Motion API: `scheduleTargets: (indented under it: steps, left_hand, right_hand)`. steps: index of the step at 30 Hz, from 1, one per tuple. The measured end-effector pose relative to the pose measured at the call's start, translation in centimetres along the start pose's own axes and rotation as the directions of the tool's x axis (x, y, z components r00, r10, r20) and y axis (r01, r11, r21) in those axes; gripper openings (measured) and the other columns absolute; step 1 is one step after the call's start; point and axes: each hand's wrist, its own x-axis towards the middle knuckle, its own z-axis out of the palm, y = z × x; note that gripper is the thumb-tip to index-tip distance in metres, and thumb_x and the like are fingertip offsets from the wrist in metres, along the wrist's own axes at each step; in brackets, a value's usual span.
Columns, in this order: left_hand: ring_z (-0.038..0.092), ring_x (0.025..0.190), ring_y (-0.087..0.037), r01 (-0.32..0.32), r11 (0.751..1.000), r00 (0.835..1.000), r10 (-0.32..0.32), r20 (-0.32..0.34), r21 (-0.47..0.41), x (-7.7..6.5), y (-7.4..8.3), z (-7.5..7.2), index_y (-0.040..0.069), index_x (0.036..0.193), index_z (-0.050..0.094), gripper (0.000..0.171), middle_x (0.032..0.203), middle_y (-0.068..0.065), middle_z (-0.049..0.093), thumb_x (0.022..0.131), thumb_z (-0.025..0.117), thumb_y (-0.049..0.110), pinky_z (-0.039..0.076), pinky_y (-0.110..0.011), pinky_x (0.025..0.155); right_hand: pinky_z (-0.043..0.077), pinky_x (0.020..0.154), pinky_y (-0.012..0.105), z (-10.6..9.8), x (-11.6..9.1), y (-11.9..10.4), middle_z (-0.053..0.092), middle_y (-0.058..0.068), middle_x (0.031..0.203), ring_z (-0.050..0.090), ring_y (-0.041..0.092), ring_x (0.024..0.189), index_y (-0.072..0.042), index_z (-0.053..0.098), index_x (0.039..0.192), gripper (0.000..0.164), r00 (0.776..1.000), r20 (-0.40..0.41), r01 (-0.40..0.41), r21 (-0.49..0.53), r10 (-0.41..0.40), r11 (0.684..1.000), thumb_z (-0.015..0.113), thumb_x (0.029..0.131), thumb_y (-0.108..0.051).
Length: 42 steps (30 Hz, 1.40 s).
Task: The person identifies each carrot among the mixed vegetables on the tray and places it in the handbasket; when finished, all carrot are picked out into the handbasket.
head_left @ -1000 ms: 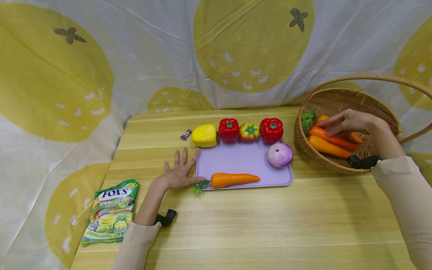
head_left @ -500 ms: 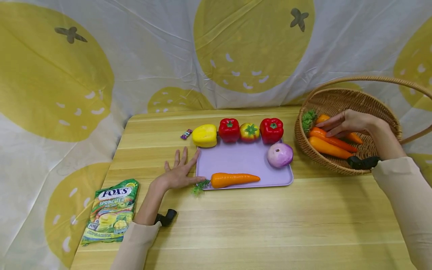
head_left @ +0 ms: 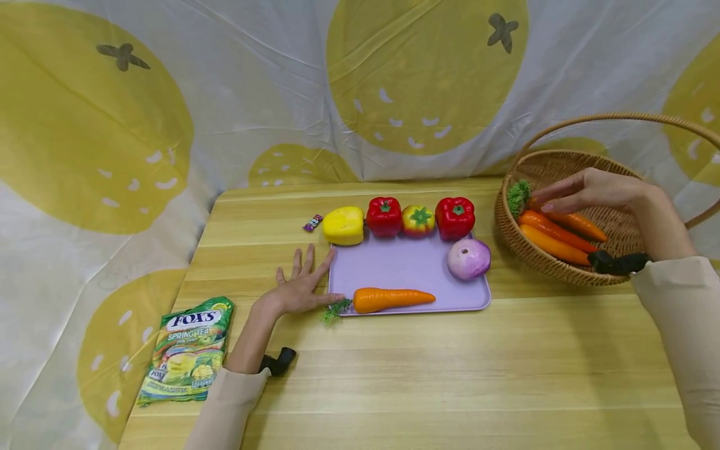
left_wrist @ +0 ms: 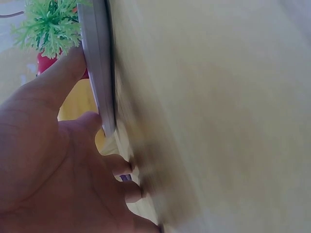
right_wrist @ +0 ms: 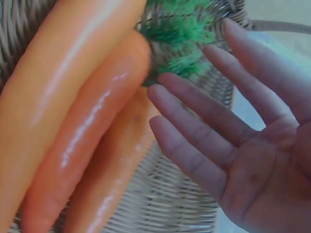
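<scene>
My left hand (head_left: 298,292) rests with spread fingers at the left side of a lilac tray (head_left: 399,265), thumb against the tray's edge beside the leafy top (left_wrist: 51,29) of a carrot. That orange carrot (head_left: 388,300) lies along the tray's front edge. My right hand (head_left: 613,190) hovers over a wicker basket (head_left: 514,247) at the right. In the right wrist view its fingers (right_wrist: 199,131) are extended and hold nothing, apart from the carrots. Inside the basket lie a front carrot (head_left: 554,245), a middle carrot (head_left: 557,231) and a rear carrot (head_left: 585,226), with green tops (head_left: 519,199) to the left.
Along the tray's back edge sit a yellow bell pepper (head_left: 343,226), a red pepper (head_left: 384,217), a red-yellow tomato-like fruit (head_left: 419,221) and another red pepper (head_left: 455,219). A purple onion (head_left: 469,259) is at the tray's right. A small wrapped candy (head_left: 312,222) and a Fox's bag (head_left: 188,350) lie left.
My right hand has lifted off the carrots in the basket, its fingers loosening and moving up and away. My left hand has stayed in place at the tray.
</scene>
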Motion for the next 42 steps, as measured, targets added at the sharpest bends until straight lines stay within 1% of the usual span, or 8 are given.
scheduleTargets:
  steps: [4, 7, 15, 24, 29, 34, 37, 42]
  left_hand:
    - [-0.036, 0.153, -0.039, -0.002, 1.000, 1.000, 0.002, -0.002, -0.004, 0.0, 0.0, 0.1, 0.043, 0.164, -0.009, 0.105, 0.169, -0.011, -0.032, 0.089, 0.056, 0.079, -0.015, -0.082, 0.113]
    - [-0.036, 0.153, -0.039, -0.004, 1.000, 1.000, 0.004, -0.004, -0.010, -0.2, 0.1, 0.1, 0.042, 0.164, -0.009, 0.105, 0.169, -0.010, -0.033, 0.090, 0.057, 0.077, -0.015, -0.082, 0.113]
    - [-0.036, 0.153, -0.039, -0.001, 1.000, 1.000, 0.001, -0.006, 0.001, -0.2, -0.1, 0.3, 0.042, 0.164, -0.009, 0.105, 0.168, -0.009, -0.034, 0.090, 0.056, 0.079, -0.014, -0.083, 0.113]
    - [-0.036, 0.153, -0.039, 0.005, 1.000, 1.000, -0.005, -0.003, -0.004, -0.1, -0.3, 0.1, 0.043, 0.164, -0.010, 0.106, 0.169, -0.011, -0.032, 0.089, 0.055, 0.080, -0.016, -0.082, 0.113]
    - [-0.036, 0.153, -0.039, 0.001, 1.000, 1.000, -0.001, -0.002, -0.016, -0.2, 0.1, -0.1, 0.042, 0.164, -0.009, 0.106, 0.169, -0.011, -0.032, 0.089, 0.057, 0.078, -0.016, -0.082, 0.113]
    - [-0.035, 0.154, -0.039, -0.007, 1.000, 1.000, 0.007, -0.007, -0.020, -0.2, 0.4, -0.2, 0.041, 0.165, -0.008, 0.105, 0.168, -0.009, -0.033, 0.091, 0.058, 0.075, -0.015, -0.082, 0.113]
    - [-0.035, 0.154, -0.040, -0.006, 1.000, 1.000, 0.006, -0.008, -0.018, -0.2, 0.5, -0.2, 0.041, 0.165, -0.008, 0.105, 0.168, -0.009, -0.034, 0.091, 0.058, 0.075, -0.015, -0.082, 0.113]
    - [-0.036, 0.153, -0.039, 0.000, 1.000, 1.000, 0.000, -0.008, -0.017, -0.2, 0.4, -0.1, 0.041, 0.165, -0.008, 0.104, 0.168, -0.009, -0.034, 0.092, 0.059, 0.074, -0.016, -0.082, 0.113]
  right_hand:
    - [0.057, 0.094, 0.021, -0.5, -0.4, -1.1, 0.066, -0.022, 0.136, 0.067, -0.003, 0.117, -0.004, 0.052, 0.151, 0.049, 0.998, 0.020, 0.050, 0.028, -0.051, 0.998, 0.059, 0.107, -0.024]
    - [0.055, 0.093, 0.017, -0.4, -0.6, -2.0, 0.064, -0.024, 0.139, 0.063, -0.009, 0.119, -0.008, 0.053, 0.151, 0.046, 0.997, 0.013, 0.072, -0.006, -0.072, 0.997, 0.056, 0.108, -0.024]
    - [0.044, 0.095, 0.008, 1.1, -2.0, -6.0, 0.060, -0.006, 0.150, 0.056, -0.011, 0.125, -0.027, 0.046, 0.157, 0.046, 0.996, -0.003, 0.092, -0.072, -0.093, 0.993, 0.047, 0.112, -0.030]
    - [0.044, 0.101, 0.009, 5.2, -2.0, -11.3, 0.057, -0.006, 0.153, 0.055, 0.003, 0.137, -0.036, 0.051, 0.151, 0.043, 0.983, 0.006, 0.186, -0.029, -0.186, 0.982, 0.054, 0.109, -0.030]
    - [0.045, 0.102, 0.012, 7.9, -1.3, -12.8, 0.059, -0.006, 0.151, 0.053, 0.010, 0.141, -0.036, 0.053, 0.150, 0.045, 0.973, -0.005, 0.233, 0.020, -0.233, 0.972, 0.060, 0.106, -0.032]
    - [0.045, 0.107, 0.014, 10.9, 0.3, -13.3, 0.063, -0.007, 0.146, 0.054, 0.014, 0.141, -0.029, 0.058, 0.147, 0.045, 0.945, -0.017, 0.328, 0.080, -0.327, 0.941, 0.065, 0.103, -0.028]
    - [0.046, 0.111, 0.024, 12.9, 1.6, -13.4, 0.064, -0.004, 0.144, 0.057, 0.018, 0.139, -0.027, 0.058, 0.147, 0.046, 0.927, -0.004, 0.373, 0.114, -0.375, 0.921, 0.067, 0.102, -0.027]
    - [0.045, 0.112, 0.056, 16.2, 3.7, -14.1, 0.061, -0.002, 0.148, 0.056, 0.024, 0.139, -0.030, 0.058, 0.147, 0.051, 0.907, 0.022, 0.414, 0.136, -0.421, 0.900, 0.073, 0.098, -0.031]
